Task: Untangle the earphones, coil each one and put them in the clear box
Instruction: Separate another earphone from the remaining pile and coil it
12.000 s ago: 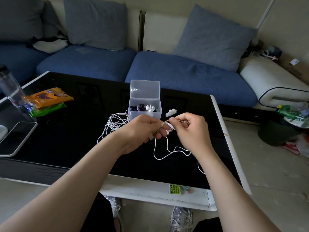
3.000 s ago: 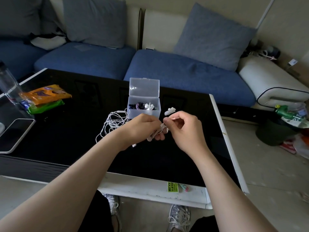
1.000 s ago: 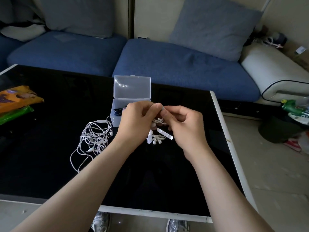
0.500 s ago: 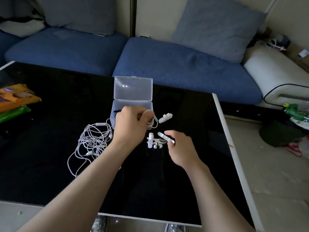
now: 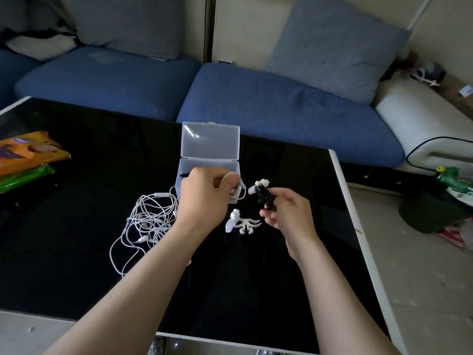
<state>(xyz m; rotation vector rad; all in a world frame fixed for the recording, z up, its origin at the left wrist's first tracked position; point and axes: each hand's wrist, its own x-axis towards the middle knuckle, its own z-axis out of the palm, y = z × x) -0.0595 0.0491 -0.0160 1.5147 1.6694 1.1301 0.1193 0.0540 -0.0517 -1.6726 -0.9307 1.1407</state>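
Observation:
My left hand is closed on a coiled white earphone, held just in front of the clear box. The box stands open on the black table, its lid upright, with dark items partly hidden inside. Right of the coil, my right hand pinches a small black object at its fingertips. A tangle of white earphones lies on the table left of my left wrist.
Two white clip-like pieces lie near my hands, one between them and one right of the box. Orange and green snack packets sit at the far left. The table's right edge is white. A blue sofa is behind.
My right hand let go of the coil, dropped toward the table and now holds a small black object. My left hand keeps the coil by the box.

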